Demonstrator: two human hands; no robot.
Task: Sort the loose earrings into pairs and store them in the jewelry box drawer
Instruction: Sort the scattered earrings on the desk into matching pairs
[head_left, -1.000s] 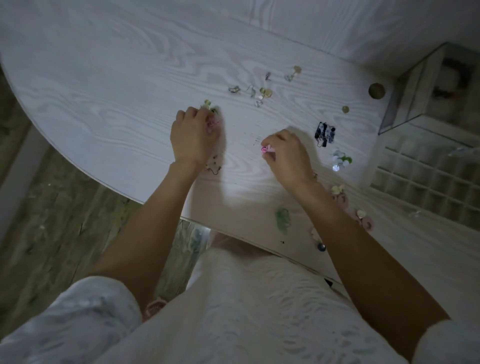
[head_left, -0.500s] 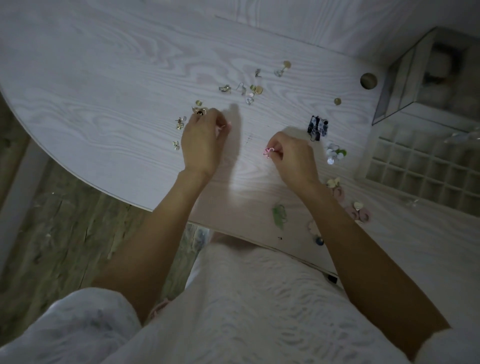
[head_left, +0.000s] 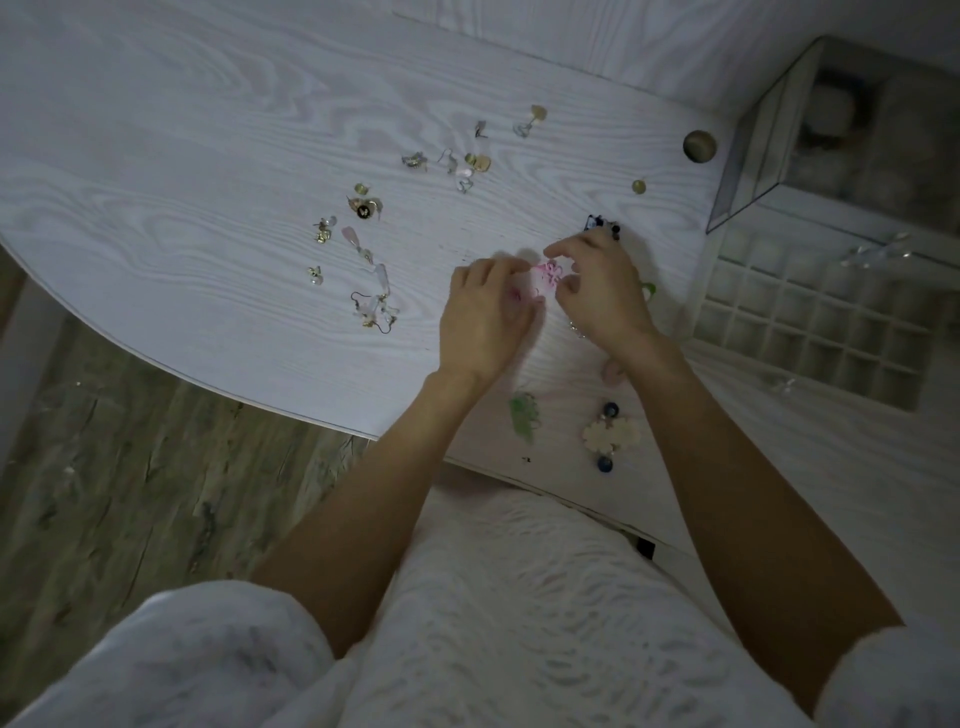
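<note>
Floor is seen at far left, below the curved edge of the table.

Loose earrings are scattered on the table left of the hands: a small gold cluster, a single stud, a dark round piece, a pale dangling string ending in hooked pieces. Farther back, a second group and a gold-disc earring are laid out.

Left hand is held just over the table, fingers curled, tips meeting the right hand's; something pink is glimpsed under its fingers, but the grip cannot be told for sure. Pink earring is pinched between thumb and forefinger of the right hand, other fingers curled in. The two hands are almost touching at the earring.

Nearer the table edge, below the hands: a green leaf piece, a cream flower pair with blue beads, a pink piece partly hidden by the right wrist.

Behind the right hand, a black piece is partly covered. Further right: a gold stud and a round knob.

At far right, the drawer lies open, gridded into compartments; contents too dim to be told. The box stands behind it.
</note>
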